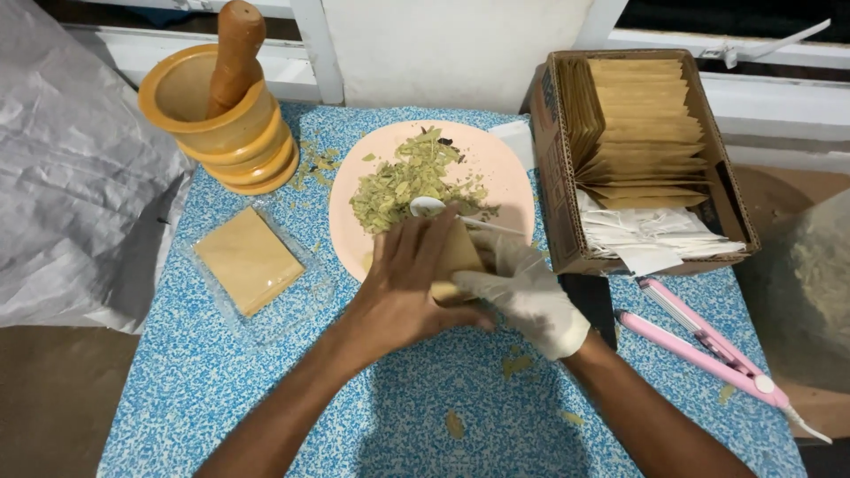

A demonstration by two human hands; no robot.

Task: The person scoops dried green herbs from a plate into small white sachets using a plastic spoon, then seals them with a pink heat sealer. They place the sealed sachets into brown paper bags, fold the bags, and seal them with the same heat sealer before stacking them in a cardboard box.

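Holding a small brown paper pouch (459,257) over the near rim of the pink plate (513,190), both hands met near the middle of the surface (266,389). My bare left hand (403,296) lay over the pouch, fingers (416,243) spread narrow and pressed flat against its face. My right hand (531,296), in a white glove, pinched the pouch's lower right side, fingers closed on it. A white spoon (429,206) rested on the plate just beyond the pouch, its bowl touching a heap of crushed green leaves (407,181). I could not tell whether either hand touched the spoon's handle.

At the far left corner stood a wooden mortar (217,124) with its pestle (235,53) leaning inside. Near the left edge lay a clear tray (305,296) bearing a flat tan sheet (248,259). Along the right edge sat a cardboard box (553,177) of stacked brown pouches (642,124) and white ones. A pink sealing tool (708,345) lay near the right edge, closer to me. Leaf crumbs (453,425) dotted the near edge.
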